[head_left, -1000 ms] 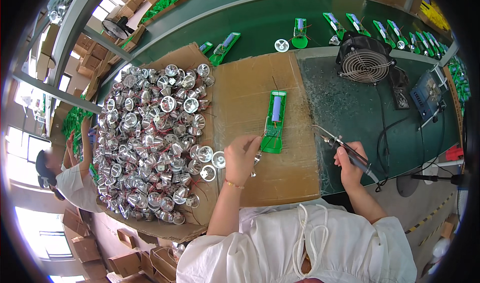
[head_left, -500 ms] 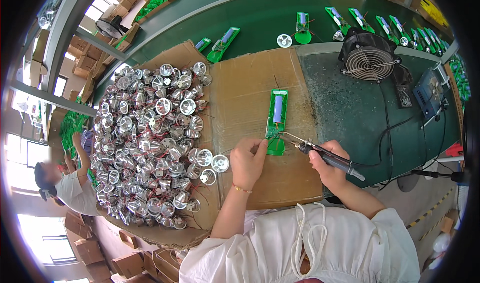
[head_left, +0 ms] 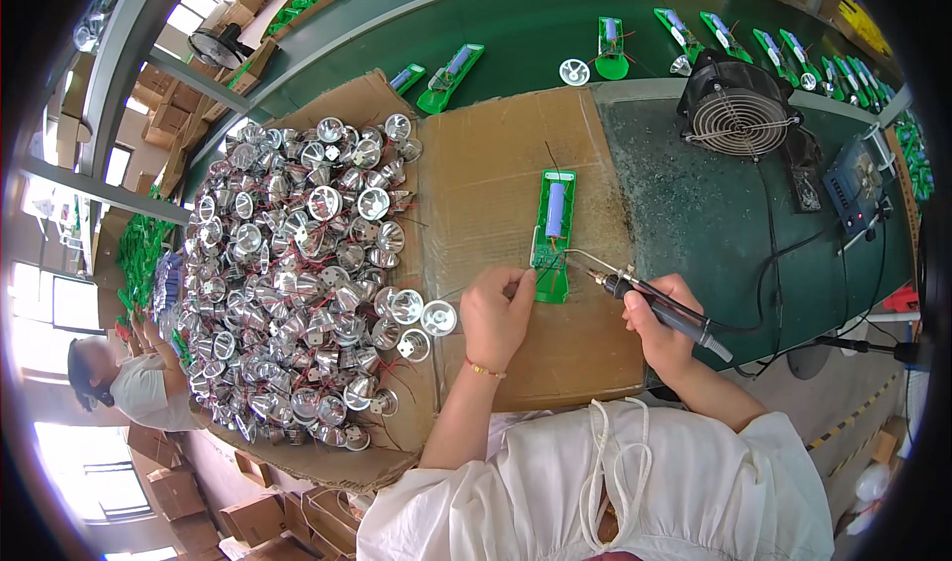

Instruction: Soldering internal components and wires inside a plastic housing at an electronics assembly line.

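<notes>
A green plastic housing (head_left: 553, 285) lies lengthwise on the cardboard, with a purple cylindrical battery (head_left: 555, 211) and a small circuit board (head_left: 547, 254) in it. My left hand (head_left: 497, 315) is closed in a pinch at the housing's lower left edge, beside the board; what its fingertips hold is too small to make out. In my right hand (head_left: 662, 325) is a soldering iron (head_left: 670, 313) with a thin curved metal tube along it. Its tip points left at the board's wires, close to them; contact cannot be told.
Many silver reflectors (head_left: 297, 293) with red wires are heaped on cardboard at left. A fan (head_left: 739, 120) and a blue soldering station (head_left: 855, 189) with cables stand at right. More green housings (head_left: 451, 78) lie along the far belt. A co-worker (head_left: 149, 387) is at far left.
The iron and my right hand have shifted slightly right. My left hand keeps its pinch beside the board. At far left, the co-worker's raised arm has come down.
</notes>
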Action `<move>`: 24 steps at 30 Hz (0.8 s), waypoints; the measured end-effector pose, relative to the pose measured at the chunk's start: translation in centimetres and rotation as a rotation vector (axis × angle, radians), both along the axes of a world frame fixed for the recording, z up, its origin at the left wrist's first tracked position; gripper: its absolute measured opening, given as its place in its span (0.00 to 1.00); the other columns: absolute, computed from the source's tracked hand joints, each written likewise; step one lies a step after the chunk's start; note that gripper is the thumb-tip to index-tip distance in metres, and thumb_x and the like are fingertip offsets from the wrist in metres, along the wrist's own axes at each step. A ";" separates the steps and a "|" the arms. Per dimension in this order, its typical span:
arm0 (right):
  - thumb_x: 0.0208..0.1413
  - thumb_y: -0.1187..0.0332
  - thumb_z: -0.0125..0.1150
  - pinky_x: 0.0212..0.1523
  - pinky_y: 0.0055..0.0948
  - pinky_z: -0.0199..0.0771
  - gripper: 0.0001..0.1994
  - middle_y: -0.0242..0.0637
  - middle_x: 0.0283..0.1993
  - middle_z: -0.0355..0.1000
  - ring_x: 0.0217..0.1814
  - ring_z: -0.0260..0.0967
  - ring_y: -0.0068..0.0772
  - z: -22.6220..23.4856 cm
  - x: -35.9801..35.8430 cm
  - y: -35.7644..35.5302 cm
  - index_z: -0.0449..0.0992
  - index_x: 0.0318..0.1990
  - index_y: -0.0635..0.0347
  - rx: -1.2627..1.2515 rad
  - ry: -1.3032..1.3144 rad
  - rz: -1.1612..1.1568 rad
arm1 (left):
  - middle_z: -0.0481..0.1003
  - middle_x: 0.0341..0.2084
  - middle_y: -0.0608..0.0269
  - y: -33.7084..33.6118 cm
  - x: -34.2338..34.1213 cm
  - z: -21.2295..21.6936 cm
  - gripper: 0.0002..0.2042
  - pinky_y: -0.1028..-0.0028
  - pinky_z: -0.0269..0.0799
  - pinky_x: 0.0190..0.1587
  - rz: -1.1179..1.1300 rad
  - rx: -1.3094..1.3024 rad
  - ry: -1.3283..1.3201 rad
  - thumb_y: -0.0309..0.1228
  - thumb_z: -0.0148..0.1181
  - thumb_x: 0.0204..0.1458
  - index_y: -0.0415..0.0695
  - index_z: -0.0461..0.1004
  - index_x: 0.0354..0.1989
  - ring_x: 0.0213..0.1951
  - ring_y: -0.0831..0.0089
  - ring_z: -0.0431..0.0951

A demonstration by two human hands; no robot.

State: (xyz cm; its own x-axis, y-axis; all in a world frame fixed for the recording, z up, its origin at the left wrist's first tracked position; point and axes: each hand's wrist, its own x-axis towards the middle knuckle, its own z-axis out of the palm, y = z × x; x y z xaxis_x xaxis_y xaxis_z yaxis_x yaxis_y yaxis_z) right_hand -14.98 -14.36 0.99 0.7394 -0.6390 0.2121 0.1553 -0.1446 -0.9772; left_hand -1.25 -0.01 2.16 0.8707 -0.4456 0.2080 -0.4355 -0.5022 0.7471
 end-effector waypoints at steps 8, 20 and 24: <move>0.50 0.71 0.59 0.19 0.17 0.66 0.09 0.36 0.20 0.68 0.18 0.64 0.18 -0.1 0.4 0.0 0.64 0.29 0.64 0.014 0.011 0.022 | 0.72 0.20 0.56 -0.2 0.0 0.3 0.06 0.73 0.68 0.24 0.009 0.011 0.005 0.27 0.60 0.43 0.37 0.73 0.21 0.21 0.67 0.74; 0.49 0.72 0.58 0.18 0.17 0.64 0.08 0.35 0.19 0.68 0.17 0.63 0.17 -0.6 1.5 0.3 0.64 0.27 0.62 0.185 0.023 0.033 | 0.72 0.21 0.57 -0.5 0.4 0.1 0.05 0.73 0.68 0.24 -0.015 0.024 -0.004 0.26 0.59 0.42 0.38 0.73 0.20 0.21 0.67 0.74; 0.49 0.72 0.58 0.17 0.17 0.64 0.08 0.35 0.19 0.68 0.17 0.63 0.17 -0.4 1.4 0.1 0.64 0.26 0.62 0.180 0.040 0.038 | 0.72 0.21 0.57 -0.6 0.4 0.1 0.05 0.73 0.68 0.24 -0.016 0.017 -0.007 0.26 0.59 0.42 0.38 0.73 0.20 0.21 0.67 0.74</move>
State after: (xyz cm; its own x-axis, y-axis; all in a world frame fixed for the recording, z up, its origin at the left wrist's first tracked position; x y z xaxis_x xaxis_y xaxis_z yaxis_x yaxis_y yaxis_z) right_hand -13.53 -14.23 0.62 0.7690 -0.6358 0.0667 0.1180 0.0386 -0.9923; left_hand -0.86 -0.61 2.22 0.8621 -0.4630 0.2061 -0.4486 -0.5078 0.7355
